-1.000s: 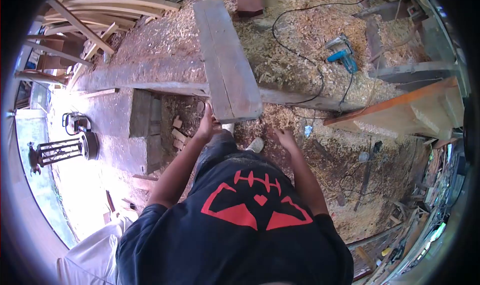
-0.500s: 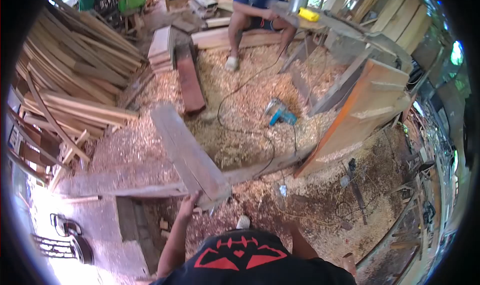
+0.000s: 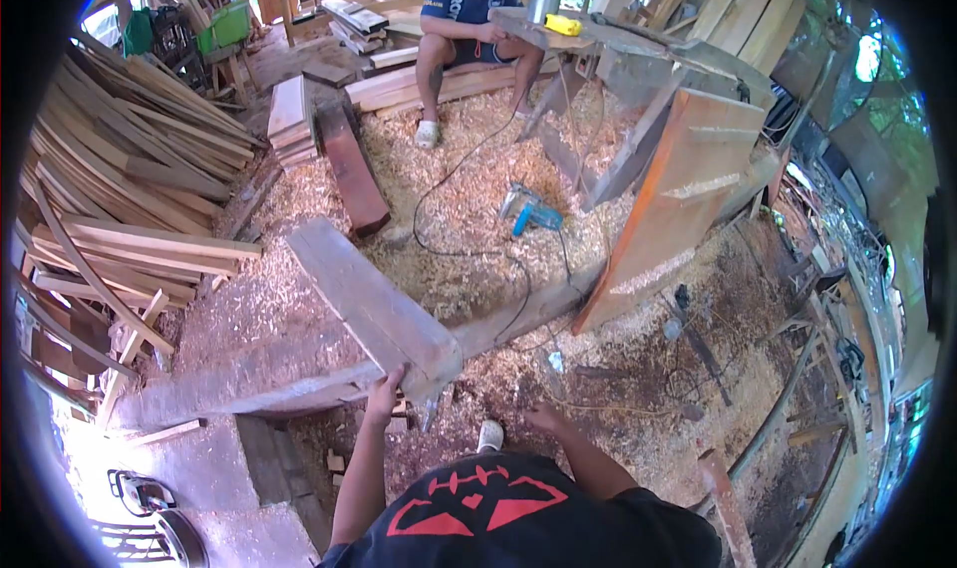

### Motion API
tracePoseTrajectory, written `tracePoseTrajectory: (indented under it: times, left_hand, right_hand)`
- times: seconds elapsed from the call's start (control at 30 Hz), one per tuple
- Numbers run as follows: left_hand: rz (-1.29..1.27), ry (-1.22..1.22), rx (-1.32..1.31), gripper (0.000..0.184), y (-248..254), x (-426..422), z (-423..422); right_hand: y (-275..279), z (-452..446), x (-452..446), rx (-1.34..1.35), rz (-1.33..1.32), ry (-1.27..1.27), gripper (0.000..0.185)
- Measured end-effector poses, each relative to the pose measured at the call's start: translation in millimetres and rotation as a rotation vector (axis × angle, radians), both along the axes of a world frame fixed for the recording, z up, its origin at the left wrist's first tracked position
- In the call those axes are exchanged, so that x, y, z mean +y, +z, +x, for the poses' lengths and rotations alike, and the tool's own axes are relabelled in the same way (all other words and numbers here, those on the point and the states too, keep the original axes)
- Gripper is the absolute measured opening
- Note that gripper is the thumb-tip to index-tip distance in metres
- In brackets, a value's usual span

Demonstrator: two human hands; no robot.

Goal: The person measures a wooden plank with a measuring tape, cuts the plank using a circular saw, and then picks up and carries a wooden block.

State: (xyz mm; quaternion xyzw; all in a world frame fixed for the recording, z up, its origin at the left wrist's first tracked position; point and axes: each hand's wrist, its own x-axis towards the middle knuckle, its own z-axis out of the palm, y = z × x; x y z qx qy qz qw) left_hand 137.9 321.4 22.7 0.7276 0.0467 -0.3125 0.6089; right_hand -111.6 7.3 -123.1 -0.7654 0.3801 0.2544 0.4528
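Observation:
A thick, weathered wooden plank (image 3: 364, 294) slants away from me, its near end raised close to my body and resting about the long beam (image 3: 269, 389) on the ground. My left hand (image 3: 384, 394) is closed on the lower left edge of that near end. A small metal piece (image 3: 430, 414) sticks out below the plank's end; its kind is unclear. Over the shavings-covered ground, to the right of the plank, hangs my right hand (image 3: 544, 419). It touches nothing, and its fingers look loosely apart, though small and soft in the view.
A blue power tool (image 3: 536, 217) with a black cord lies on wood shavings ahead. One wide board (image 3: 678, 209) leans at the right. Stacked planks (image 3: 130, 140) fill the left. Another person (image 3: 469, 30) sits at the back beside a wooden bench (image 3: 638, 42) bearing a yellow object (image 3: 563, 25).
The head view has shifted, so the background sits further left. My right hand has come forward and leftward, more into view. The left hand keeps its hold on the plank.

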Motion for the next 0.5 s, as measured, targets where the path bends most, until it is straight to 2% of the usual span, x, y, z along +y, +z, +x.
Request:
tracePoseTrajectory:
  times: [0.13, 0.23, 0.33, 0.43, 0.5]
  left_hand:
    - [0.043, 0.005, 0.047, 0.062, 6.5, -0.5, -1.7]
    - [0.016, 0.016, 0.009, 0.061, -2.1, -0.3, -0.9]
    - [-0.028, 0.009, -0.031, 0.06, -14.7, 2.7, -4.3]
    - [-0.071, 0.04, -0.105, 0.059, -17.9, 5.1, -12.2]
    - [-0.052, 0.028, -0.164, 0.06, -31.5, 9.6, -11.5]
  right_hand:
    - [47.2, -2.3, 27.6, -0.073, -0.148, 0.169, 0.053]
    - [30.4, -15.1, 33.8, -0.064, -0.264, 0.403, 0.057]
    - [19.5, -32.3, 40.8, -0.067, -0.22, 0.415, 0.051]
    - [17.7, -39.5, 43.3, 0.029, -0.069, 0.219, 0.052]
    - [-25.1, -51.1, 32.3, -0.302, -0.322, 0.399, 0.046]
